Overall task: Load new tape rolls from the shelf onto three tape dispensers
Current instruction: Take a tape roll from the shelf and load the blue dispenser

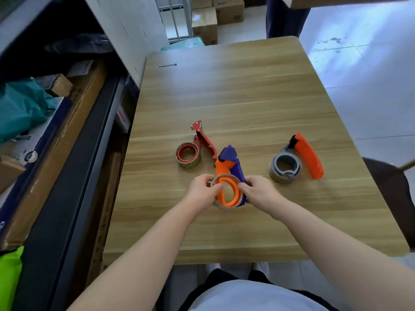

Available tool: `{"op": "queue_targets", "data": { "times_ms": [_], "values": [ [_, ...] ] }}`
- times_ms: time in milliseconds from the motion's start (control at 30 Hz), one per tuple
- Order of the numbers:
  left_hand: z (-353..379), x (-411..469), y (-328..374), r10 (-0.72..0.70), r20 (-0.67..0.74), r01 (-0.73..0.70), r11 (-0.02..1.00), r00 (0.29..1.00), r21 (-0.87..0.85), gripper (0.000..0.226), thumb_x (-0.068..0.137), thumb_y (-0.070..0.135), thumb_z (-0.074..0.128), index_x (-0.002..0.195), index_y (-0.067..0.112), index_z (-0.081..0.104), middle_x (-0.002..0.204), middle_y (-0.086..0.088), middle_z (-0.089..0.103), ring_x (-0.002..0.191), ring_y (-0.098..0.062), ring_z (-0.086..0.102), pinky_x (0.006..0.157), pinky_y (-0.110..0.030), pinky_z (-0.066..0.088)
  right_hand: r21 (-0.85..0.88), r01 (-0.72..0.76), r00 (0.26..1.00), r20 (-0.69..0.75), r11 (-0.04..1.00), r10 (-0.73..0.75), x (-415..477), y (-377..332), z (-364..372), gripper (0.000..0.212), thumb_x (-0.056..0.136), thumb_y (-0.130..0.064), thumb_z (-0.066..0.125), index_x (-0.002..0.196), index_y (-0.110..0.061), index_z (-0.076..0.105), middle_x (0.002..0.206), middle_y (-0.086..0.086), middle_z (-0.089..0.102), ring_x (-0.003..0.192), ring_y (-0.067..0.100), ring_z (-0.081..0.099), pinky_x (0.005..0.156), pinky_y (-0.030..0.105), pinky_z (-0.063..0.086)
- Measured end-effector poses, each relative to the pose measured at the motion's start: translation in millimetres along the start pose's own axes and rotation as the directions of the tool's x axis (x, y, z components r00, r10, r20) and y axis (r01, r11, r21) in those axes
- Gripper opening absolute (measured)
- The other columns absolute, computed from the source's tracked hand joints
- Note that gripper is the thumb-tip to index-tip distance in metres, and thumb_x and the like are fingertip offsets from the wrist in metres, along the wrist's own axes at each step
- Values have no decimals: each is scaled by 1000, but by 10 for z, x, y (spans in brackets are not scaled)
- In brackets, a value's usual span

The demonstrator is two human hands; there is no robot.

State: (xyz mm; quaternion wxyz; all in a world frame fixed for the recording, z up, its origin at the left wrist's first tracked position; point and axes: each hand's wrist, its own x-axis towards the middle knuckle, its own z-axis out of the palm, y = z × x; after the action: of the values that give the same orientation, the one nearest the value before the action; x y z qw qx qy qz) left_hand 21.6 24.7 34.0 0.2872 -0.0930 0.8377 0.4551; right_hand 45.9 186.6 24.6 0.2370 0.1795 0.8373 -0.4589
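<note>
Held the tape roll (pixel 225 176) over the near middle of the wooden table (pixel 247 86), ringed round the orange hub of the blue-and-orange dispenser (pixel 229 153). Pinched the roll's left rim between the curled fingers and thumb of the left hand (pixel 202 190). Gripped its right side, against the blue body, with the curled fingers of the right hand (pixel 258 191). Pointed the dispenser's blue head away from the person. Showed, just beyond and to the left, the red dispenser (pixel 205 142) lying flat with a brown roll (pixel 188 164) on its hub. Showed, to the right and well apart, the orange-handled dispenser (pixel 309 156) with a second roll (pixel 283 178) on its grey hub. Bordered on the left by a dark shelf (pixel 74 176) of cardboard and bags, and at the far end by stacked cardboard boxes (pixel 204 24).
</note>
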Motion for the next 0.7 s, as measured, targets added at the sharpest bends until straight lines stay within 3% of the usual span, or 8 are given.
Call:
{"op": "queue_targets", "data": {
  "times_ms": [100, 167, 267, 400, 533, 633, 700],
  "values": [
    [-33, -114, 43, 6, 25, -4, 997, 1000, -74, 29, 97, 23, 57, 126, 19, 59, 109, -5, 68, 96, -22, 69, 73, -32, 58, 241, -85, 993, 102, 967, 61, -82, -53, -74, 23, 92, -22, 55, 113, -14, 59, 102, 9, 69, 98, 25, 66, 92, 47, 54],
    [-34, -193, 46, 10, 30, -7, 994, 999, -106, 25, 98, 22, 56, 122, 19, 61, 108, -6, 68, 95, -23, 69, 75, -34, 59, 520, -216, 964, 249, 826, 95, -139, -42, -116, 34, 92, -15, 58, 124, -12, 49, 110, 13, 65, 98, 25, 65, 89, 48, 55],
    [-30, -301, 9, -17, -2, 16, 981, 1000, -191, 19, 99, 23, 54, 115, 17, 64, 106, -7, 70, 91, -22, 69, 76, -36, 60, 663, -281, 928, 371, 694, 22, -161, 48, -133, 54, 87, -15, 69, 134, -9, 45, 119, 18, 67, 103, 31, 70, 83, 48, 59],
    [-33, -410, -106, -57, -58, 44, 978, 997, -204, 21, 102, 29, 47, 113, 21, 64, 107, -6, 70, 90, -24, 70, 70, -34, 58, 648, -271, 899, 435, 712, -54, -191, 49, -45, 43, 87, -16, 69, 128, -6, 57, 120, 20, 69, 112, 33, 66, 94, 48, 54],
    [-85, -425, -236, -42, -227, 0, 983, 973, -182, 26, 103, 26, 44, 118, 22, 65, 104, 0, 67, 84, -20, 64, 61, -29, 49, 563, -182, 917, 394, 806, -68, -220, -43, 84, 38, 88, -21, 70, 123, -9, 60, 114, 12, 71, 101, 22, 67, 81, 37, 57],
    [-267, -431, -403, -259, -417, 45, 888, 871, -458, 25, 102, 38, 44, 109, 24, 64, 103, 1, 68, 90, -22, 65, 74, -40, 55, 469, -152, 951, 308, 870, 0, -198, -127, 162, 35, 90, -21, 68, 121, -12, 56, 103, 5, 70, 89, 16, 66, 72, 31, 54],
    [-423, -418, -588, -417, -447, 130, 830, 791, -543, 29, 101, 44, 44, 111, 24, 62, 95, -1, 64, 88, -25, 62, 80, -44, 56, 417, -167, 958, 284, 894, 46, -165, -152, 180, 40, 86, -20, 70, 122, -12, 53, 108, 9, 69, 92, 20, 67, 69, 31, 55]
  ]
}}
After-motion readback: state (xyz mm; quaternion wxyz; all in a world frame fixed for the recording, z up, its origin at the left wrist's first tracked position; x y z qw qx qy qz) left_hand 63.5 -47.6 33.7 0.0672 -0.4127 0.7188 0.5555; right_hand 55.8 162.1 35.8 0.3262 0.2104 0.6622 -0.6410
